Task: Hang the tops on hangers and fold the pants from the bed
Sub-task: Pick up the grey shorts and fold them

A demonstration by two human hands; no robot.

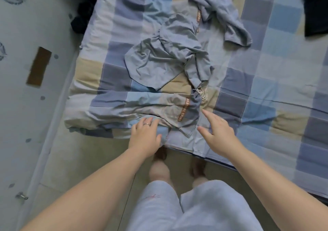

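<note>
Both hands are spread and hold nothing. My left hand [144,136] lies on the near leg of the grey pants [159,60], which lie crumpled mid-bed. My right hand [217,133] hovers beside it. Hazard: the similarly coloured checked sheet [266,71] may be pinched along with the leg.

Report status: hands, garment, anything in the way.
Left hand open, fingertips on grey-blue garment with brown lettered stripe. Right hand open beside its hem. Not yet folded. Second crumpled grey-blue garment lies just beyond it.
</note>
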